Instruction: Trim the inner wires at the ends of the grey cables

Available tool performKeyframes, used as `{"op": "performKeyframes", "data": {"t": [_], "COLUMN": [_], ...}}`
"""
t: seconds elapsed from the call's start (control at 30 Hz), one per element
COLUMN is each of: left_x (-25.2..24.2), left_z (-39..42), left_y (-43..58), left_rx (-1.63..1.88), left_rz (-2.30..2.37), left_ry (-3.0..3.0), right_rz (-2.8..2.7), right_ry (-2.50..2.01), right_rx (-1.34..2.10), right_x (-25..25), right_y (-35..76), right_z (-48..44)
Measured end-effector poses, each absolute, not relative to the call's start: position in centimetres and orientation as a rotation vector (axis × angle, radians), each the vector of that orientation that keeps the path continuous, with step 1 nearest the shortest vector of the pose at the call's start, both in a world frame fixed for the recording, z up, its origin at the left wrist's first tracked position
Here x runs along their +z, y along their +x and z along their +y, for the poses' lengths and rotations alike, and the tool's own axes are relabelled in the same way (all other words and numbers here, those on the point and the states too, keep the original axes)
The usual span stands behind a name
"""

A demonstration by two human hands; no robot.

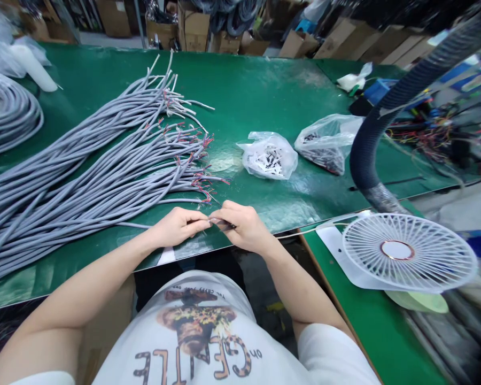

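Note:
My left hand (pixel 182 225) is closed at the table's front edge, its thumb and finger pinching the end of a grey cable (pixel 132 225) that runs in from the left. Fingertips of both hands meet. My right hand (pixel 244 224) is curled round a small dark, thin tool (pixel 226 223), mostly hidden by the fingers; its kind cannot be made out. Just beyond the hands lies a large bundle of grey cables (pixel 116 155), with red and other thin wires (pixel 202 184) bared at their right ends.
A plastic bag of small black and white parts (pixel 270 159) and another bag of dark parts (pixel 324 147) stand on the green table (pixel 248 91). A black flexible duct (pixel 364 144) arches down at right, above a white fan (pixel 409 254). Coiled cable (pixel 14 115) lies far left.

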State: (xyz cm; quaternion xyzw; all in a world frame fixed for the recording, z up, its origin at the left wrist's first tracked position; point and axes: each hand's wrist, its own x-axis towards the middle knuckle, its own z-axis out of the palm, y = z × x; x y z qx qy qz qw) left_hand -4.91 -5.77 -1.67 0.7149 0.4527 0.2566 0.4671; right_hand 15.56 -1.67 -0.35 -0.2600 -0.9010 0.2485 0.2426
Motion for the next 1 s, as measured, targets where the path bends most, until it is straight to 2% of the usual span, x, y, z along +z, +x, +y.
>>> {"op": "performKeyframes", "data": {"t": [0.13, 0.27, 0.47, 0.57, 0.63, 0.8, 0.87, 1.0], "left_x": [-2.0, -1.7, -0.7, -0.8, -1.1, -1.6, -1.7, -1.7], "left_z": [-5.9, -6.0, -6.1, -6.1, -5.9, -5.6, -5.7, -5.9], "left_y": [-5.1, -5.3, -5.6, -5.8, -5.9, -5.8, -5.6, -5.3], "left_rx": [0.642, 0.772, 0.916, 0.974, 1.041, 1.061, 1.010, 0.962], "left_rz": [1.026, 1.037, 1.102, 1.107, 1.093, 1.129, 1.140, 1.104], "left_ry": [1.992, 2.030, 1.796, 1.635, 1.542, 1.607, 1.739, 1.902], "right_rz": [-2.127, -1.501, -1.093, -1.078, -1.130, -1.577, -1.714, -1.816], "right_ry": [-0.866, -0.915, -0.605, -0.540, -0.610, -0.827, -0.803, -0.796], "right_rx": [1.312, 1.981, 2.236, 2.205, 2.048, 1.123, 0.907, 0.860], "right_x": [-0.6, -2.2, -4.6, -5.4, -5.6, -3.5, -2.1, -0.4], "right_y": [14.6, 13.9, 12.1, 11.1, 10.8, 11.9, 12.5, 13.0], "right_z": [-0.8, 0.0, 0.1, -0.5, -1.1, -3.3, -3.7, -2.9]}}
